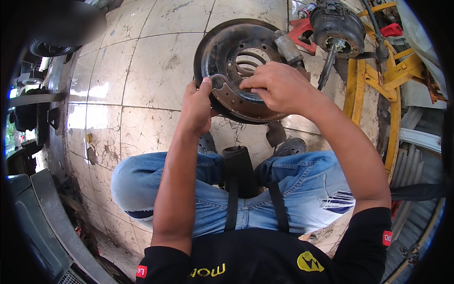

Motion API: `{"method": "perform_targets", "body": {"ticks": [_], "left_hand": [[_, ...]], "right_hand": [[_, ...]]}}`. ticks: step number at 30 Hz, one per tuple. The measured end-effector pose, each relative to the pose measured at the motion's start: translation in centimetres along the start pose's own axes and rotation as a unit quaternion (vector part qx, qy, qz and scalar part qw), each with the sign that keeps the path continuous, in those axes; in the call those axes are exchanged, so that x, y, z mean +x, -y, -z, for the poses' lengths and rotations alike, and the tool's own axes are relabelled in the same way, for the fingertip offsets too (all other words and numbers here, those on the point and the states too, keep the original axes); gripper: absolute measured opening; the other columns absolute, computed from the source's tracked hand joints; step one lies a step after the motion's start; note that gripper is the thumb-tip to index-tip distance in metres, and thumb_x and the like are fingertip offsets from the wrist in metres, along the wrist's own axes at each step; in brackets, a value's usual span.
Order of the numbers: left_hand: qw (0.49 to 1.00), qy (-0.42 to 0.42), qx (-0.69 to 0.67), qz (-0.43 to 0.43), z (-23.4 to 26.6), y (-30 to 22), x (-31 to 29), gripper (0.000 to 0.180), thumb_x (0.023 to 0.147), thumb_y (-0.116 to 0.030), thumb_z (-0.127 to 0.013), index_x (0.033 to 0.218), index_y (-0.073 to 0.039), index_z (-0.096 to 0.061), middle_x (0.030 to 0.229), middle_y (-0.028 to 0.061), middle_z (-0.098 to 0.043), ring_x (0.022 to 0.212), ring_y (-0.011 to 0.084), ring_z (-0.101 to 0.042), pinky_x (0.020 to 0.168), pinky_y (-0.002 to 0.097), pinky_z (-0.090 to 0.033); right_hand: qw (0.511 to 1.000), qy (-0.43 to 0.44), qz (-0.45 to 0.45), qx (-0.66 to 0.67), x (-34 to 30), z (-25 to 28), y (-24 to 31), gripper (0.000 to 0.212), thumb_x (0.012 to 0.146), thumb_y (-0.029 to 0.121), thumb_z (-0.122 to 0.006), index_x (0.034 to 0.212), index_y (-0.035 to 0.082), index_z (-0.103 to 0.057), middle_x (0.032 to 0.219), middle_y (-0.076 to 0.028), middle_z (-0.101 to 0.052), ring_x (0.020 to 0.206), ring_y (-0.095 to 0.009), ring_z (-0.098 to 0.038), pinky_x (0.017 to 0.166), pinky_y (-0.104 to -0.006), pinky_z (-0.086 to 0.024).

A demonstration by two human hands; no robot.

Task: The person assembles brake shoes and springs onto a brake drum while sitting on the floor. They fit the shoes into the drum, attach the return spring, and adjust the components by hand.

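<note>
A round black brake backing plate [208,52] lies in front of me, with a curved brown brake shoe [250,110] along its near edge. At the shoe's left end, my left hand [197,104] is closed, thumb on top and fingers under the rim. My right hand [283,87] is closed in a pinch over the plate's centre, just above the shoe. Whatever sits between those fingertips is too small and hidden to make out. Coils of a metal spring [250,59] show through the plate's central hole. A grey metal cylinder [287,46] stands at the plate's right edge.
Beyond and right of the plate are a black drum with a shaft [336,31] and a red metal stand [302,34]. A yellow metal frame [357,90] runs down the right side. My knees flank the work, above the cracked tile floor [146,113]. Vehicle parts line the left.
</note>
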State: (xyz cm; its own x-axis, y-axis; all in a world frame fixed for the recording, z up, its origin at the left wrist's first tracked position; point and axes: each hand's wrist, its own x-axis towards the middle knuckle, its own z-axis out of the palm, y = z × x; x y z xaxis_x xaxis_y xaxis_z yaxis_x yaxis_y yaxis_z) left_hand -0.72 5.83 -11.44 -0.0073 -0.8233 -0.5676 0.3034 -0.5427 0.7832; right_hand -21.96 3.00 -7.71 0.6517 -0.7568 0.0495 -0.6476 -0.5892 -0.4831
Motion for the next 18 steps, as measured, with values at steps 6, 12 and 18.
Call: {"method": "perform_targets", "body": {"ticks": [6,12,18], "left_hand": [[1.0,-0.003,0.003,-0.007,0.3,0.3,0.3,0.037,0.108,-0.029,-0.038,0.123,0.003,-0.05,0.112,0.0162,-0.065,0.098,0.0277,-0.068,0.084,0.0496,-0.059],[1.0,-0.014,0.008,-0.004,0.2,0.1,0.0,0.037,0.108,-0.029,-0.039,0.123,0.002,-0.05,0.111,0.0161,-0.065,0.097,0.0269,-0.068,0.083,0.0495,-0.059],[1.0,-0.016,0.006,0.001,0.2,0.1,0.3,0.037,0.107,-0.029,-0.039,0.123,0.002,-0.05,0.111,0.0157,-0.065,0.097,0.0266,-0.068,0.083,0.0484,-0.059]], "right_hand": [[0.999,0.032,0.008,0.011,-0.6,0.5,-1.0,0.024,0.083,0.009,-0.063,0.101,0.016,-0.077,0.088,-0.012,-0.069,0.089,-0.034,-0.066,0.077,-0.0446,-0.052],[0.998,0.05,-0.015,-0.04,-0.4,0.4,-0.1,0.022,0.08,0.007,-0.065,0.098,0.012,-0.077,0.088,-0.015,-0.069,0.086,-0.036,-0.067,0.076,-0.0452,-0.053],[0.999,0.015,-0.035,-0.021,-1.8,-0.9,-1.1,0.022,0.086,0.013,-0.065,0.106,0.006,-0.072,0.093,-0.016,-0.069,0.092,-0.035,-0.066,0.079,-0.0443,-0.052]]}}
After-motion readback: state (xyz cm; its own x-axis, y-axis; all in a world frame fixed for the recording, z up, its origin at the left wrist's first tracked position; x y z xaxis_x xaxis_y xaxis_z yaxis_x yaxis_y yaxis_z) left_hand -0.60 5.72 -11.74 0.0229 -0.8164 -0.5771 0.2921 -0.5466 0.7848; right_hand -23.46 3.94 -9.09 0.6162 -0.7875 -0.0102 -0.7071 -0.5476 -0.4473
